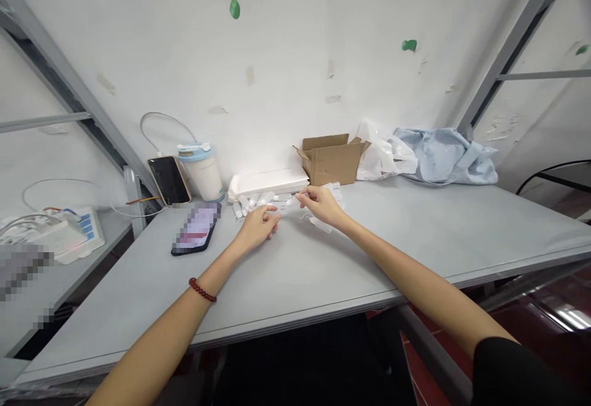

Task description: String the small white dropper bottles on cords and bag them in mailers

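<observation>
My right hand [324, 206] is closed in a pinch, with a small white tube [292, 200] at its fingertips. Facing it, my left hand [258, 227] has its fingers bent but apart, and I see nothing held between them. Several small white tubes [243, 204] lie in a loose pile just behind my left hand. Another white piece [321, 226], with a thin loop by it, rests on the table under my right hand. More clear white pieces [333, 192] lie behind that hand. What exactly these small pieces are cannot be made out.
Along the wall stand a flat white stack [270, 183], an open cardboard box [336, 163], a white plastic bag [383, 154] and a light blue cloth bag [446, 155]. Left are a phone [197, 229], an upright phone [169, 179] and a cup [203, 174] on the grey table [295, 289].
</observation>
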The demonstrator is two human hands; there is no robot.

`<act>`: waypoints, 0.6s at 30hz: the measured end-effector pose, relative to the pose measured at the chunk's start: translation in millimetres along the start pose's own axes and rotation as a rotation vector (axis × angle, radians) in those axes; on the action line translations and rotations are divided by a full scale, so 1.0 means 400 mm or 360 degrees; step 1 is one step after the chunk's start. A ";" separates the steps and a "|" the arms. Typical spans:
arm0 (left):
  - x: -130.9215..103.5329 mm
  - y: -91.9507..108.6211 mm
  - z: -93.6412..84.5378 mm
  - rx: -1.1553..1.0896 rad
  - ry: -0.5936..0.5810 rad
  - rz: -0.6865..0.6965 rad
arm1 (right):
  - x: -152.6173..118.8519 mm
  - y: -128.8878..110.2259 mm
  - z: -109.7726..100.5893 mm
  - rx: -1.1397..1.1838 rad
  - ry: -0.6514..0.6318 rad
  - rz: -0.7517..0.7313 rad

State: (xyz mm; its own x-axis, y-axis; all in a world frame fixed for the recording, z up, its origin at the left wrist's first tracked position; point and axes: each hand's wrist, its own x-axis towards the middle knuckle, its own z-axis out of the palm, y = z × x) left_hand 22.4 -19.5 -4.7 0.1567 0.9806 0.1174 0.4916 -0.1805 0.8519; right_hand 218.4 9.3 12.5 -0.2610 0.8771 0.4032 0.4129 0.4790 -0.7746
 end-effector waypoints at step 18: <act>0.000 0.026 -0.006 -0.0532 -0.0104 -0.0196 | -0.015 -0.021 0.005 0.0122 -0.0093 0.0034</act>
State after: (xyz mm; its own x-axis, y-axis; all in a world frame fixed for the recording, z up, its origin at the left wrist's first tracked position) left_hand 25.4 -21.3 5.3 0.1737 0.9846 -0.0204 0.2044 -0.0158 0.9788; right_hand 214.9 -0.1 15.5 -0.3045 0.8823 0.3588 0.3515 0.4542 -0.8186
